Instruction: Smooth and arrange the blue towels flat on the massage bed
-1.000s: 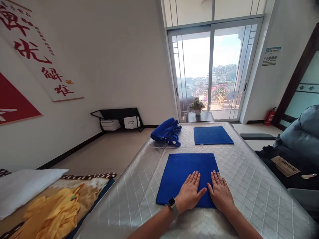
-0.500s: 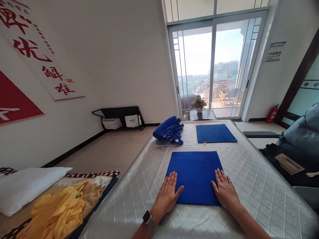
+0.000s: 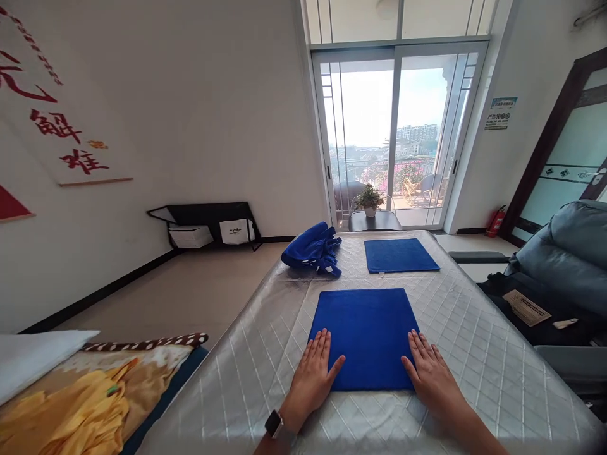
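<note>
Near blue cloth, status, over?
Left hand, right hand: palms down at side edges. Near blue cloth: lying flat. Blue bundle, far blue cloth: beyond, not touching it.

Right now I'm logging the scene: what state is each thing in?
Near blue cloth: flat
Far blue cloth: flat
Blue bundle: bunched
Yellow cloth: crumpled
Left hand: open, palm down
Right hand: open, palm down
Watch: screen dark
Potted plant: upright
Sliding door: cannot tell

nearer blue cloth (image 3: 367, 335) | plain, roughly square | smooth, straight-edged | lying flat on silvery quilted cover (image 3: 256, 360)
</note>
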Demonstrator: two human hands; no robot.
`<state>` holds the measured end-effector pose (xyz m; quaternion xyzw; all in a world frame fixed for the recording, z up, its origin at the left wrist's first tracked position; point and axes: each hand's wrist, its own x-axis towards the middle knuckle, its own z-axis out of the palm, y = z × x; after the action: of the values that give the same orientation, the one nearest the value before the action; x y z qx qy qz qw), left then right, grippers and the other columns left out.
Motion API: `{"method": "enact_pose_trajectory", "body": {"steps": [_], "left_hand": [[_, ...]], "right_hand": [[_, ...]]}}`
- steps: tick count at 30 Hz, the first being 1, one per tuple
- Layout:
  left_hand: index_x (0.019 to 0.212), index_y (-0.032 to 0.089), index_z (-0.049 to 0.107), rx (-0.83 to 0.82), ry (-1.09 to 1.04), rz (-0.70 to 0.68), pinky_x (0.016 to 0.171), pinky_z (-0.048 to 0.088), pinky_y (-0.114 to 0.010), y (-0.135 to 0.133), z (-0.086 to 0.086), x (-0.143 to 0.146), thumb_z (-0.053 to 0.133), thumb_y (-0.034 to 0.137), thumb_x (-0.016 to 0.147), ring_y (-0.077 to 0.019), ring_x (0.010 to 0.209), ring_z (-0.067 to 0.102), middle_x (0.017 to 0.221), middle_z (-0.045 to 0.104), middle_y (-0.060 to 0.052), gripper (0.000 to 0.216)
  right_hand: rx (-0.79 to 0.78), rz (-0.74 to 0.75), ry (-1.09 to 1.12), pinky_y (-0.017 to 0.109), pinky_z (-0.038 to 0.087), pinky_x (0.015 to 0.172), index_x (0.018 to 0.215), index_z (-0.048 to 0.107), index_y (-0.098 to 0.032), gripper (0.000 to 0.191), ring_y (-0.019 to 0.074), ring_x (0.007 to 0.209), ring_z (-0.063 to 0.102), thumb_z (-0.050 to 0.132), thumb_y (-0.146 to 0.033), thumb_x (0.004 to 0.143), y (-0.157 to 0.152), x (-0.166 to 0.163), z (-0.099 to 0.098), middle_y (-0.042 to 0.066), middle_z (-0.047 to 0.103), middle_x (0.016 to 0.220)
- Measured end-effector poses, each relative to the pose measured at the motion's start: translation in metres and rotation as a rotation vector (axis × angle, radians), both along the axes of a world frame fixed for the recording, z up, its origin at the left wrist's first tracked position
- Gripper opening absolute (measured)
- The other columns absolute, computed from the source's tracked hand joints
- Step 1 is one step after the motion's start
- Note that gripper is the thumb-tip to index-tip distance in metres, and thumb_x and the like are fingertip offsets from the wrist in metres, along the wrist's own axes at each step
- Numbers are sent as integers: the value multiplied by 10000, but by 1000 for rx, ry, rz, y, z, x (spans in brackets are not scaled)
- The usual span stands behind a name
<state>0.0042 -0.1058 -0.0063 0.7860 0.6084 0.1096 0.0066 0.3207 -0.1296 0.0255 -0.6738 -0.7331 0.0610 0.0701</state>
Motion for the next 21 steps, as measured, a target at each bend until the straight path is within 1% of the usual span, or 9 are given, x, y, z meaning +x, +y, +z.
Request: {"method": "enact_pose_trajectory", "body": {"steps": [3,5,10,13,14,16,19,21], "left_hand": [[1598,144,118,3,4,3,1231,225,-484,1,-3,0,238,649,1002,-272,1516,172,1647,157,-105,790],[1598,153,120,6,4,4,1232,221,-487,0,-2,0,236,647,1003,-270,1516,174,1648,151,-99,782],[1583,105,193,-60,31,20,1235,225,-462,0,8,-1,228,643,1006,-264,1513,183,1638,183,-121,789],[1581,107,203,-71,40,13,1225,250,-480,-4,16,10,214,624,1015,-275,1508,194,1632,203,-135,767],[1583,116,198,-72,40,-8,1221,259,-489,-7,19,19,205,613,1020,-277,1508,195,1631,207,-134,751],[1587,136,181,-87,33,-92,1219,264,-491,-13,25,47,187,586,1031,-272,1512,182,1635,201,-125,715],[1595,154,127,-117,-8,-272,1239,226,-456,-21,30,101,172,541,1044,-242,1524,128,1652,133,-92,674],[1599,178,72,-107,-59,-386,1250,195,-438,-24,31,133,172,519,1049,-228,1530,94,1659,80,-59,654]], "right_hand": [[-14,-2,12,433,134,1245,1574,218,-138,724,199,1527,110,153,-576,1002,-14,-3,-4,44,167,1650],[-7,3,23,432,122,1248,1576,201,-140,730,195,1528,100,162,-588,1001,-18,-4,-7,42,151,1652],[25,3,60,450,109,1249,1574,216,-143,730,205,1529,95,182,-593,1000,-20,-4,-10,50,160,1651],[29,-2,63,455,110,1248,1573,228,-149,721,207,1528,105,179,-587,1001,-19,-4,-11,47,161,1649],[27,-2,58,455,111,1248,1572,229,-147,720,208,1528,110,182,-584,1002,-19,-4,-11,47,159,1648],[22,1,35,459,114,1247,1570,225,-137,713,212,1527,118,191,-569,1003,-18,-3,-12,48,152,1646],[17,4,-13,470,122,1243,1566,223,-117,706,224,1525,125,227,-542,1002,-16,-2,-16,56,142,1640],[18,24,-38,476,128,1240,1561,252,-123,678,232,1524,129,256,-504,1000,-15,-1,-20,54,137,1637]]}}
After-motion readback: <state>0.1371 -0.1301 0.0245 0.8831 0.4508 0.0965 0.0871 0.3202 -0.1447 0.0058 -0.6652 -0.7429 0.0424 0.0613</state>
